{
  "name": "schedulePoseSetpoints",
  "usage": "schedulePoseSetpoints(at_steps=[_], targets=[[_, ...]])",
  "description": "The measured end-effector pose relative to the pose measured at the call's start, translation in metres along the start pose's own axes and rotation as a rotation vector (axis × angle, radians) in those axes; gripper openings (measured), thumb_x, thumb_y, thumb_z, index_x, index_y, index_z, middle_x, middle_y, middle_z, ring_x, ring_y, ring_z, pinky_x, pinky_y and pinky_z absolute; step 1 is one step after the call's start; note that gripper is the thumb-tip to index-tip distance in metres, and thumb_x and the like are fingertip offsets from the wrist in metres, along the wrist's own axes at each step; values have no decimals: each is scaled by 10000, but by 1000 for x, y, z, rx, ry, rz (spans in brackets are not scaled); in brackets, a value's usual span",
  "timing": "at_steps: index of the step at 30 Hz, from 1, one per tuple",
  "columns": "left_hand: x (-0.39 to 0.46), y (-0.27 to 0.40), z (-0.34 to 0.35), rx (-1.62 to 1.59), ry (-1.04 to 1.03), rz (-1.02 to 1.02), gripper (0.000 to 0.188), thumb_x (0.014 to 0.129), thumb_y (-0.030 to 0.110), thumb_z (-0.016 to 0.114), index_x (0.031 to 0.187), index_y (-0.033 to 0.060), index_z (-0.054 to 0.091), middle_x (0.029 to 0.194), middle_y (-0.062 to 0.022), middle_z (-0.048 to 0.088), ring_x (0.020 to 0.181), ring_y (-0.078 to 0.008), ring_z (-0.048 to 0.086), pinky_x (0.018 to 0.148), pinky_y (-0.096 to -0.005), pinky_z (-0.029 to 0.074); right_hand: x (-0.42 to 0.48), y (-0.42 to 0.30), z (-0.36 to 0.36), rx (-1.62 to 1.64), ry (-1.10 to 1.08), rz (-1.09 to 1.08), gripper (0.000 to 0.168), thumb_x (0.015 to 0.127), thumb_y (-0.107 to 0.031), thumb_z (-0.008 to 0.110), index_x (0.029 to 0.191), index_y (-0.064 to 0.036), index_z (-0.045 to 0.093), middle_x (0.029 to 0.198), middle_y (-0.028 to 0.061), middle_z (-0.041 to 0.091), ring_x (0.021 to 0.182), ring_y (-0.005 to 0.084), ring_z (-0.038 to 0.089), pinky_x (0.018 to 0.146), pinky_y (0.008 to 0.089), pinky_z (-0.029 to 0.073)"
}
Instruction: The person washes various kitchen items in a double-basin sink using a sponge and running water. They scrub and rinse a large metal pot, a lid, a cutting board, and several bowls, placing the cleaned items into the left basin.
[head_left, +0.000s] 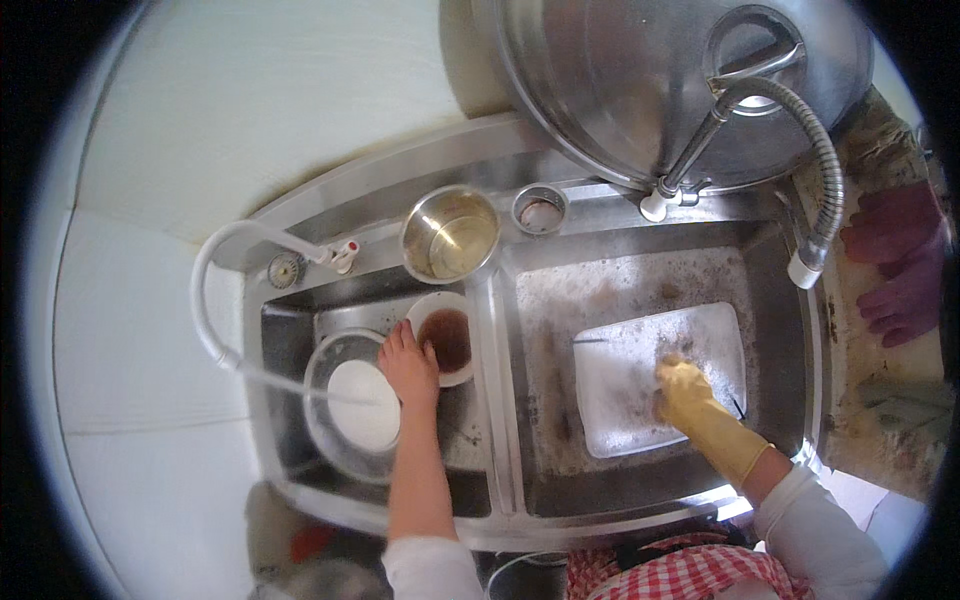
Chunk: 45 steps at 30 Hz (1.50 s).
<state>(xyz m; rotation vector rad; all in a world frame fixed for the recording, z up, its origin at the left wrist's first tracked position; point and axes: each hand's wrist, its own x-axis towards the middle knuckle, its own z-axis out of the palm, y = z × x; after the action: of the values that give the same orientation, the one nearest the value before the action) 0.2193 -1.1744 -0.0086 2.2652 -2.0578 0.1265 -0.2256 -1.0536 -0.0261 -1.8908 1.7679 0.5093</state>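
My bare left hand is at the left rim of a white bowl in the left basin, its thumb inside and fingers outside. Reddish-brown liquid fills the bowl. Beside it, a larger clear bowl holds a white round thing, with water streaming in from the white tap. In the right basin, my right hand wears a yellow rubber glove and presses down into a white rectangular tray or lid wet with suds. Whether the glove's fingers hold anything is hidden.
On the ledge behind stand a steel pot and a small steel cup. A flexible metal tap arches over the right basin's far corner, before a large metal lid. Purple rubber gloves lie at the right.
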Motion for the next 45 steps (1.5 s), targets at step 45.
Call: schedulePoseSetpoints(at_steps=[45], targets=[[-98, 272, -96, -1204, -472, 119, 306, 897, 37, 557, 1188, -15, 638, 1174, -96, 653, 1098, -198, 610, 931, -346, 475, -75, -28, -201, 100, 324, -662, 612, 776, -150, 722, 1354, -90, 529, 1403, 232, 518, 1204, 353, 600, 959, 468, 518]])
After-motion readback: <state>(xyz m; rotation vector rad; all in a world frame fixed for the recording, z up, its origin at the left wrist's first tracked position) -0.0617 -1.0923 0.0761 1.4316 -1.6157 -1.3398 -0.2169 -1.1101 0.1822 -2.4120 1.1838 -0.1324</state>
